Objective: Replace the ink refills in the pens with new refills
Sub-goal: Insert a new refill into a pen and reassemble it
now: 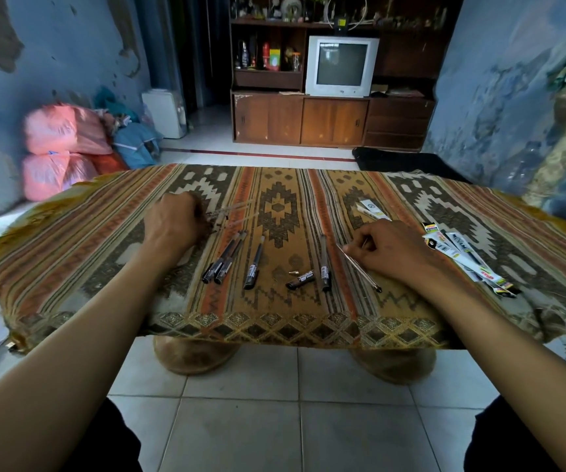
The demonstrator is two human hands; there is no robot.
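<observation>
Woven cloth [104, 240] in orange, brown and cream stripes with diamond patterns covers a low table; its fringed edge hangs over the near side, above two rounded wooden legs [196, 356] on a pale tiled floor [240, 420]. Beyond the table, blue peeling walls frame a dark wooden cabinet [332, 120] holding an old grey television [341, 66]. Pink sacks [60, 148] are piled against the left wall, and a dark mat [401, 161] lies on the floor past the far right corner of the table.

The near strip of cloth in front of the pens is bare, and so are the far middle and the left end. The right end is crowded with torn refill wrappers [462, 257] reaching almost to the right edge, and one more white wrapper [372, 209] lies farther back.

Two black pens [222, 258] lie side by side left of centre, a third pen [254, 264] just to their right, and a fourth [324, 264] right of centre. Between those last two sit a short black pen piece [300, 279] and a small brass tip [294, 272].

The left hand [172, 223] rests on the cloth behind the two pens, fingers curled over a cluster of thin clear refills [234, 212] that stick out to its right; whether it actually grips them cannot be told. The right hand [394, 247] pinches the upper end of a thin refill [360, 267], which slants down toward the near edge, just beside the fourth pen.
</observation>
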